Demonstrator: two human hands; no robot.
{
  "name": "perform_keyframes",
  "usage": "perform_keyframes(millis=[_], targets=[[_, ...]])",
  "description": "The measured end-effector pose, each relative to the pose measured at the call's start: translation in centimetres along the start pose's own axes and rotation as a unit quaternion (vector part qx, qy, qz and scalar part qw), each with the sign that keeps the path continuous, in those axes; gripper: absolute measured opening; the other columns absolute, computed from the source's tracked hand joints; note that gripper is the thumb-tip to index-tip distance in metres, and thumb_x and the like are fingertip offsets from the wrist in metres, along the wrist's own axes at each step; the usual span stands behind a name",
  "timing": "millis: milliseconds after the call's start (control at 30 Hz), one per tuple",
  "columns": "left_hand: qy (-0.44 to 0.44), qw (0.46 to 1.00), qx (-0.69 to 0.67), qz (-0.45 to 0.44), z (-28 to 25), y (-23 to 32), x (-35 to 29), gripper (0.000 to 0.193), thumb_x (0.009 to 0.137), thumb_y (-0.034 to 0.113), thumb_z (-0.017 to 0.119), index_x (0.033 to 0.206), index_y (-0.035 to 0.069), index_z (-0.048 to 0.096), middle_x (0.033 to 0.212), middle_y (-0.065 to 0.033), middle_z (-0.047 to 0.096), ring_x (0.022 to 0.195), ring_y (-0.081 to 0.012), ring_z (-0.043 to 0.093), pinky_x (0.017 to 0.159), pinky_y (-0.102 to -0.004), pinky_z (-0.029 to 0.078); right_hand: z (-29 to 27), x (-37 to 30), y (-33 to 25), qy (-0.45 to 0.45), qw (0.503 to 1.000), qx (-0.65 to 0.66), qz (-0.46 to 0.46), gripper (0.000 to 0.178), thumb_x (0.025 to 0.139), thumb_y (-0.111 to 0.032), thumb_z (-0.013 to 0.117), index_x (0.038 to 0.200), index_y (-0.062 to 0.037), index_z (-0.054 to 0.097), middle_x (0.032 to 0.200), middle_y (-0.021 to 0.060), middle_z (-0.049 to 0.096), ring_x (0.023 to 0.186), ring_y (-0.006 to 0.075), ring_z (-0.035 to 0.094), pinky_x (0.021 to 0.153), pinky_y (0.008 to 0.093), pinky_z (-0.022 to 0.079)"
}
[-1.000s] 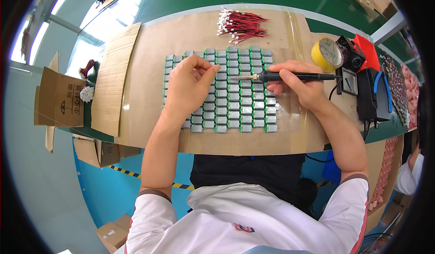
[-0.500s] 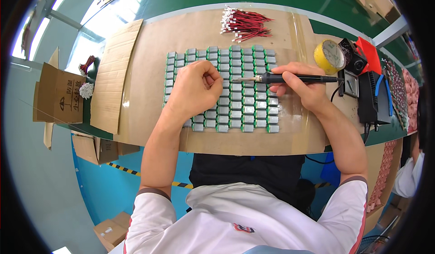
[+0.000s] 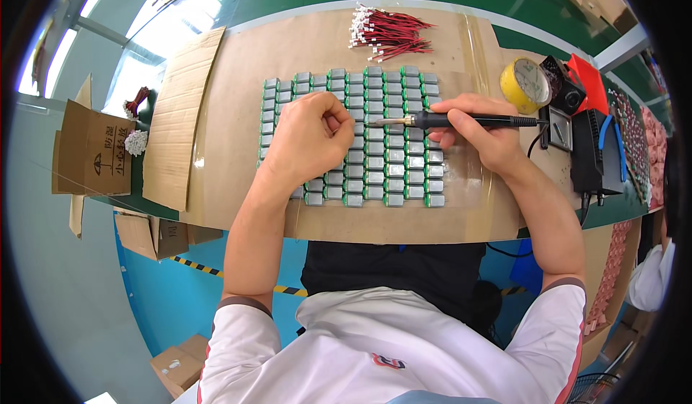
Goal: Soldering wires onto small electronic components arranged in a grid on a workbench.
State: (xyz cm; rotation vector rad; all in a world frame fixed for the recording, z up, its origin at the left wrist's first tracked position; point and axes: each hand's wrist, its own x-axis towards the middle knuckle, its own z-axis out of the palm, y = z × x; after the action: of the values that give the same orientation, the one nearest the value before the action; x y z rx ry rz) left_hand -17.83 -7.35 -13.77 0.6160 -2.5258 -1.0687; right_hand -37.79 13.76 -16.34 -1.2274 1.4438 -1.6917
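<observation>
Rows of small grey blocks with green edges (image 3: 375, 149) lie side by side on brown card before me. My right hand (image 3: 484, 131) grips a soldering iron (image 3: 472, 121) like a pen. The iron points left, and its metal tip is over or on a block near the middle of the rows. Just left of that tip, my left hand (image 3: 311, 134) is closed above the blocks, thumb and fingers pinched together. Whatever it holds, if anything, is hidden. Several blocks lie covered beneath this hand.
A bundle of red and black wires with white connectors (image 3: 389, 33) lies at the far side. To the right are a yellow tape roll (image 3: 525, 85), a metal tray (image 3: 559, 129) and a black box (image 3: 592, 152). A cardboard sheet (image 3: 184, 119) and open carton (image 3: 90, 148) are left.
The whole view has shifted very slightly. Both hands keep nearly the same place over the blocks, and the soldering iron remains in my right hand.
</observation>
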Motion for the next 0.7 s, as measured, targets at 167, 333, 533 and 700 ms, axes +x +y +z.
perform_keyframes(millis=[167, 333, 533, 700], targets=[[0.001, 1.000, 0.002, 0.000, 0.06, 0.07, -0.04, 0.007, 0.081, 0.003, 0.072, 0.080, -0.002, 0.068, 0.072, -0.0038, 0.064, 0.061, -0.0077, 0.054, 0.058, -0.0253, 0.047, -0.17, -0.03, -0.09, -0.013, 1.000, -0.015, 0.010, 0.023, 0.101, -0.001, 0.057, 0.115, 0.0098, 0.072, 0.094, 0.0148, 0.071, 0.074, 0.0171, 0.072, 0.073, 0.0308, 0.062], [-0.001, 1.000, 0.011, -0.002, 0.11, 0.06, -0.06, 0.008, 0.082, 0.003, 0.074, 0.081, -0.003, 0.069, 0.072, -0.0037, 0.064, 0.061, -0.0070, 0.053, 0.058, -0.0253, 0.046, -0.15, -0.03, 0.03, -0.017, 1.000, -0.011, 0.006, 0.023, 0.101, 0.000, 0.057, 0.115, 0.0099, 0.071, 0.094, 0.0151, 0.071, 0.074, 0.0172, 0.072, 0.073, 0.0315, 0.063], [-0.003, 1.000, 0.011, -0.007, 0.18, -0.06, -0.03, 0.009, 0.083, 0.004, 0.074, 0.082, -0.003, 0.070, 0.072, -0.0040, 0.065, 0.060, -0.0066, 0.052, 0.057, -0.0256, 0.046, -0.06, 0.03, 0.11, -0.001, 1.000, 0.007, 0.002, 0.019, 0.101, -0.004, 0.063, 0.112, 0.0056, 0.074, 0.091, 0.0108, 0.074, 0.073, 0.0123, 0.073, 0.071, 0.0260, 0.062], [-0.008, 1.000, 0.013, -0.006, 0.17, -0.07, 0.00, 0.009, 0.084, 0.004, 0.075, 0.083, -0.004, 0.070, 0.073, -0.0047, 0.066, 0.060, -0.0068, 0.052, 0.057, -0.0258, 0.046, -0.02, 0.01, 0.00, 0.000, 1.000, 0.008, 0.008, 0.020, 0.101, -0.004, 0.062, 0.113, 0.0054, 0.074, 0.091, 0.0106, 0.074, 0.073, 0.0122, 0.073, 0.071, 0.0259, 0.062]])
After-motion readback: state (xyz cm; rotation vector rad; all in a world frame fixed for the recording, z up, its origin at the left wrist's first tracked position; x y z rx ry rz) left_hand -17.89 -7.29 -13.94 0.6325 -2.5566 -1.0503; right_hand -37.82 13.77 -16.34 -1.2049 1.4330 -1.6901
